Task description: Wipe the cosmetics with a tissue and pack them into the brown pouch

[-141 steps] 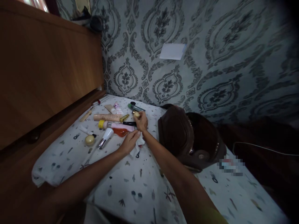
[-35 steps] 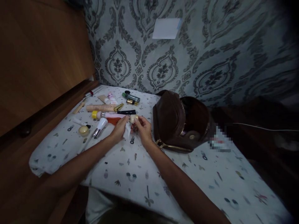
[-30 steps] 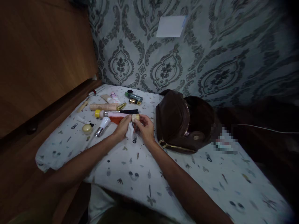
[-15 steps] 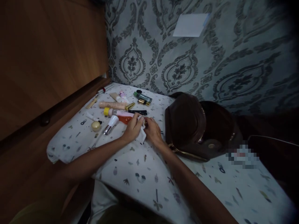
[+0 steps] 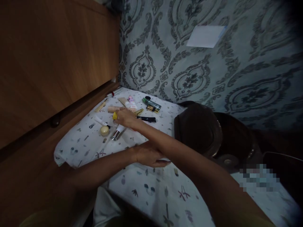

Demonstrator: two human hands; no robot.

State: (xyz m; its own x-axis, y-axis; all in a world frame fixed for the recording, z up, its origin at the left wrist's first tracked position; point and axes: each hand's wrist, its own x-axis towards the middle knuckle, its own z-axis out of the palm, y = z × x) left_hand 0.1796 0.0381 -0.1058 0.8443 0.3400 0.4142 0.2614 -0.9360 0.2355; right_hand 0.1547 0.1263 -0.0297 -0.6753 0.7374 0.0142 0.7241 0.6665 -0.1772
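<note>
My right hand (image 5: 126,117) reaches across to the left. Its fingers curl down over a bottle with a yellow cap (image 5: 115,115), hiding most of its body. Beneath my right forearm, my left hand (image 5: 148,154) is low over the patterned sheet (image 5: 129,195), its thumb pointing right. Its other fingers are hidden, so what they hold does not show. A white-handled brush with a silver end (image 5: 116,134) lies just below my right hand. To its left is a round cream-coloured jar (image 5: 104,130), and to its right a black tube (image 5: 147,119).
Behind my right hand lie a green bottle (image 5: 151,103), a gold-and-black tube (image 5: 152,109) and several other cosmetics. A dark brown bag (image 5: 196,129) stands on the right against the patterned wall (image 5: 163,60). A wooden cabinet (image 5: 59,56) rises at the left.
My right hand has left my left hand and moved left onto the yellow-capped bottle. My left hand has drawn back toward me. The white cloth between them no longer shows.
</note>
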